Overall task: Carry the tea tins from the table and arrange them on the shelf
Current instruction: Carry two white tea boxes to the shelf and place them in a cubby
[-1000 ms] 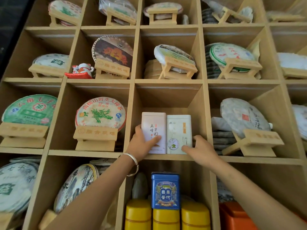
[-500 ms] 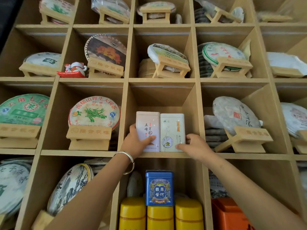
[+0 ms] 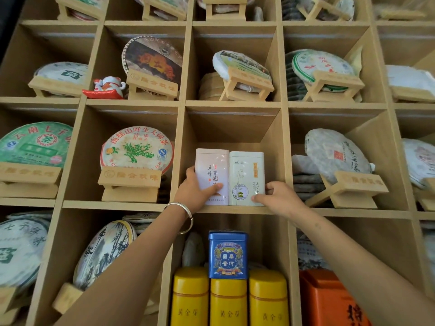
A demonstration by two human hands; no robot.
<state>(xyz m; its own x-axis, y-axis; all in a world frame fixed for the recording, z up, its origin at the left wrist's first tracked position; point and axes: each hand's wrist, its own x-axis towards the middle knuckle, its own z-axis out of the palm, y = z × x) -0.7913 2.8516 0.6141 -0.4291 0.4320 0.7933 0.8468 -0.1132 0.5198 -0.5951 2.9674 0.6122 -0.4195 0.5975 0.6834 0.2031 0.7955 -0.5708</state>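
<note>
Both hands (left hand [image 3: 196, 192], right hand [image 3: 280, 197]) still gripping tins [image 3: 229, 177], unchanged.

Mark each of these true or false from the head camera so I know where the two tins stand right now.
1. The pink tin and the pale green tin stand upright side by side in one shelf compartment. True.
2. The left hand grips the pale green tin. False: it holds the pink tin; the right hand holds the pale green one.
3. The blue tin sits on top of the yellow canisters in the compartment below. True.
4. A tea cake on a stand shares the compartment with the two tins. False: only the two tins show there.
</note>
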